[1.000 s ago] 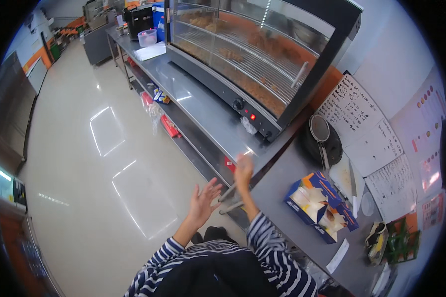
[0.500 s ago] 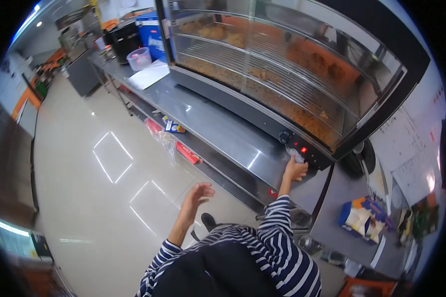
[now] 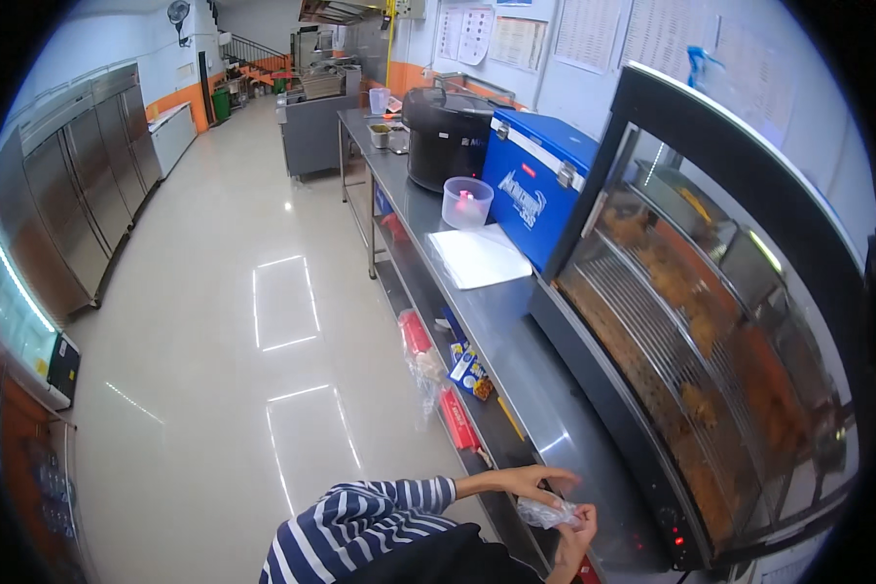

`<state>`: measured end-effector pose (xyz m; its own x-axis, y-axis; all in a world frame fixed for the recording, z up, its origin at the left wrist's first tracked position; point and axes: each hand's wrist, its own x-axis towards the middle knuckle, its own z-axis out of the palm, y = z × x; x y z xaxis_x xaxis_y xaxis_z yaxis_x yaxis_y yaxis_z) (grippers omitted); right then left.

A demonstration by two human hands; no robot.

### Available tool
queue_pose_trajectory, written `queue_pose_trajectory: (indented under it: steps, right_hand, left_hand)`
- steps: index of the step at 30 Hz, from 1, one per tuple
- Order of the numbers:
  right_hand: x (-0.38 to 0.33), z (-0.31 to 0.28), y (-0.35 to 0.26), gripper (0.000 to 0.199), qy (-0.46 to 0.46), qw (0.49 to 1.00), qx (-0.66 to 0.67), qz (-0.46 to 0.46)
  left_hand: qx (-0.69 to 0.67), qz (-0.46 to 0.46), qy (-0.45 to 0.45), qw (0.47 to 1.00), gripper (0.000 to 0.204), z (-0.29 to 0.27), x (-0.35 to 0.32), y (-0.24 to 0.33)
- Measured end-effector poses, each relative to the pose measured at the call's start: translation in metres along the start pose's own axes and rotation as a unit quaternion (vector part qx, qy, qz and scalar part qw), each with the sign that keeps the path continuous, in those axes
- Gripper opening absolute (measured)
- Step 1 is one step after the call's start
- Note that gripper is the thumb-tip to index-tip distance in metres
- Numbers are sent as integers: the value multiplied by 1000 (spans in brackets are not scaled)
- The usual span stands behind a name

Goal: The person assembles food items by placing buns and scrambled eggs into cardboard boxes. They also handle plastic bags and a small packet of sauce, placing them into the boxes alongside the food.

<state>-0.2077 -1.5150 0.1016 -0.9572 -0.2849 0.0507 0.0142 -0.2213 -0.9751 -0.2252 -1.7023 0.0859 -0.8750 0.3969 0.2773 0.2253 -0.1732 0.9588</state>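
Your left hand (image 3: 528, 479) and right hand (image 3: 576, 530) meet at the bottom of the view, over the front edge of the steel counter (image 3: 477, 311). Both grip a crumpled clear plastic bag (image 3: 547, 512). The left fingers curl over its top; the right fingers pinch its right end. Neither hand is flat or free.

Step in hand, as a judgement: you are working the plastic bag open or separating its layers. The next move calls for a firm pinch on each side and a pull apart, well away from the warming cabinet (image 3: 711, 370) just beside your right hand.

Packages and signs, by place:
- A blue box-shaped cooler (image 3: 535, 190) stands on the counter, touching the cabinet's far end.
- A white sheet (image 3: 479, 257) lies flat in front of the cooler.
- A clear lidded tub (image 3: 466, 202) stands beyond the sheet, next to a black round cooker (image 3: 446, 136).
- Red and blue packets (image 3: 457, 384) lie on the shelf under the counter.
- White printed sheets (image 3: 555, 34) hang on the wall above.
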Motion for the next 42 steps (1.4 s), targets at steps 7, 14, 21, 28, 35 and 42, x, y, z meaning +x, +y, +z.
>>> queue_pose_trajectory:
  steps: [7, 14, 21, 28, 35, 42]
  right_hand:
    - [68, 85, 6, 37, 47, 988, -146, 11]
    - [92, 119, 30, 31, 302, 951, -6, -69]
    - [72, 119, 12, 22, 85, 982, 139, -91]
    - [82, 129, 10, 48, 63, 976, -110, -178]
    - [102, 164, -3, 55, -171, 967, 188, 6]
    - [121, 181, 38, 54, -111, 969, -195, -104]
  left_hand:
    - [-30, -85, -104, 990, 21, -104, -1, 38]
    - [74, 39, -86, 993, 22, -99, -5, 58]
    - [253, 54, 307, 916, 10, -98, 10, 58]
    - [217, 170, 308, 911, 18, -110, -4, 48]
    - [242, 98, 508, 821, 19, -116, -35, 51]
    - [32, 87, 376, 922, 15, -142, -59, 50]
